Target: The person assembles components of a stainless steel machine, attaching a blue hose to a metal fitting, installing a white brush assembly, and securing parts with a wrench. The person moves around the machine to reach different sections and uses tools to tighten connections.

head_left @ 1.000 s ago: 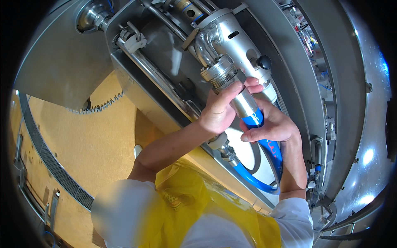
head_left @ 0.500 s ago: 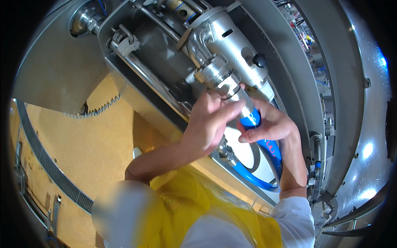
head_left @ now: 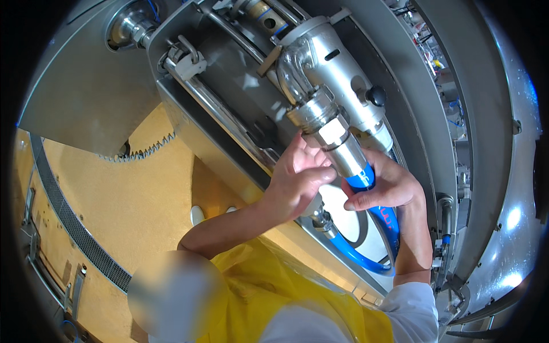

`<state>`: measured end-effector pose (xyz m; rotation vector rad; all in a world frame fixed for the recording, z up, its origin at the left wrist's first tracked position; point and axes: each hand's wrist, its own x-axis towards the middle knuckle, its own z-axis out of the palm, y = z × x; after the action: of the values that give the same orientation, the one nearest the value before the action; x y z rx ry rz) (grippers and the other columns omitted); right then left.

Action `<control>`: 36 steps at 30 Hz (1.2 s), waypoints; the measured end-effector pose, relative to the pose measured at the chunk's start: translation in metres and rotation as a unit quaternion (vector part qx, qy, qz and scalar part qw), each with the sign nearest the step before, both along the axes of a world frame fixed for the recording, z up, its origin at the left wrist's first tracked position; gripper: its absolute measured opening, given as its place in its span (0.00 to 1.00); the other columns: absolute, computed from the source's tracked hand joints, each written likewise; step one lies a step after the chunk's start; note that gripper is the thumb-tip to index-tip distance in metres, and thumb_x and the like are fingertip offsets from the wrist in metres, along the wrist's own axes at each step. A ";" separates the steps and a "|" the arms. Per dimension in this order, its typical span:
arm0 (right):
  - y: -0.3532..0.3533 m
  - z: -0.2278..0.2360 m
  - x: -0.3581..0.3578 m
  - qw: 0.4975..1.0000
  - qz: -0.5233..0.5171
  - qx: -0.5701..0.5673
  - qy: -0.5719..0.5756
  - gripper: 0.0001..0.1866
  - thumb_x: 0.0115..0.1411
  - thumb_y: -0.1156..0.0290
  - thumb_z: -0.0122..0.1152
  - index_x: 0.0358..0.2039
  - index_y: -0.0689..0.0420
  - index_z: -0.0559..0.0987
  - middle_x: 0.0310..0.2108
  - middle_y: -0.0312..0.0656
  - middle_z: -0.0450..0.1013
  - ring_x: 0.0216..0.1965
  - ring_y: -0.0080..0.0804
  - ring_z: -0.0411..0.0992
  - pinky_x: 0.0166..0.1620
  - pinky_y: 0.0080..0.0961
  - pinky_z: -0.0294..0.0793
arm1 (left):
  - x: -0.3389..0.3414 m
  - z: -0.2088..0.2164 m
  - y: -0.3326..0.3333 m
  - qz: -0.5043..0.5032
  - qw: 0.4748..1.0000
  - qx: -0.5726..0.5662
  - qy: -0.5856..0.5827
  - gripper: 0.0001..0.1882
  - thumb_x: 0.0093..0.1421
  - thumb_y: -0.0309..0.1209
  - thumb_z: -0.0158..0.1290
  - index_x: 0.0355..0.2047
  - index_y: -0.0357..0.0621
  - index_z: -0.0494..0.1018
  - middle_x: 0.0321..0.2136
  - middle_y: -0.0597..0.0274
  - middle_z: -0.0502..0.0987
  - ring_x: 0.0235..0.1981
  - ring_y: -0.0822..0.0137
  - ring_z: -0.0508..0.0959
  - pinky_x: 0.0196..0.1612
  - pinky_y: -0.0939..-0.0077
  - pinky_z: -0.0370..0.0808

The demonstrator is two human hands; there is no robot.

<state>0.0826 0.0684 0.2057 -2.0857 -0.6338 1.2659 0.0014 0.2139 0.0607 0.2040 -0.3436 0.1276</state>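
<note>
Hands are working together at a steel fitting point(head_left: 343, 150) under the machine point(head_left: 240, 108). The left hand point(head_left: 294, 183) is pressing against the fitting's left side, fingers point(head_left: 297, 150) lying close together along the metal, thumb tucked toward the lower end; whether they are truly clamping it or only steadying it cannot be told from here. The right hand point(head_left: 384, 186) is wrapping around the blue hose point(head_left: 361, 178) just where it is entering the fitting, fingers closed on the hose. The hose is running down from that joint, looping below the right forearm and curving back toward a smaller coupling point(head_left: 325, 222) near the panel's edge.

Above the fitting, a knurled collar point(head_left: 311, 111) is sitting against the larger steel body point(head_left: 337, 68), which is carrying a black knob point(head_left: 376, 95) on its side. A yellow apron point(head_left: 263, 291) is filling the lower part of the view, and tan floor with a drain grate point(head_left: 68, 223) is showing to the left.

Judging by how things are lying, the hose end is already sitting inside the fitting and the joint is looking lined up, so the work seems well along. What seems left is finishing the connection itself; how tight the joint is cannot be seen.
</note>
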 end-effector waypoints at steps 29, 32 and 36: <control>0.012 0.010 -0.006 1.000 -0.004 -0.031 0.003 0.25 0.47 0.77 0.80 0.43 0.60 0.74 0.31 0.38 0.77 0.29 0.24 0.77 0.34 0.23 0.78 | 0.080 -0.039 0.001 -0.083 0.952 -0.066 -0.288 0.46 0.58 0.49 0.60 0.72 0.47 0.57 0.72 0.52 0.59 0.70 0.48 0.63 0.73 0.48 0.59; 0.006 0.007 -0.006 1.000 0.010 -0.008 0.001 0.24 0.50 0.76 0.79 0.44 0.62 0.73 0.31 0.39 0.76 0.27 0.25 0.77 0.30 0.23 0.78 | 0.061 -0.020 -0.004 -0.035 0.990 -0.030 -0.137 0.41 0.60 0.51 0.59 0.69 0.48 0.61 0.71 0.54 0.62 0.70 0.52 0.64 0.72 0.48 0.61; -0.003 0.000 -0.011 1.000 -0.004 0.006 0.020 0.25 0.50 0.76 0.79 0.44 0.62 0.73 0.30 0.39 0.76 0.26 0.24 0.76 0.30 0.23 0.77 | 0.001 0.021 0.003 -0.001 0.997 0.033 0.071 0.35 0.64 0.50 0.56 0.67 0.48 0.66 0.72 0.54 0.60 0.71 0.53 0.62 0.72 0.48 0.59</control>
<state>0.0720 0.0650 0.2059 -2.0456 -0.6131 1.2940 0.0022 0.2172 0.0819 0.2773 -0.2071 0.0995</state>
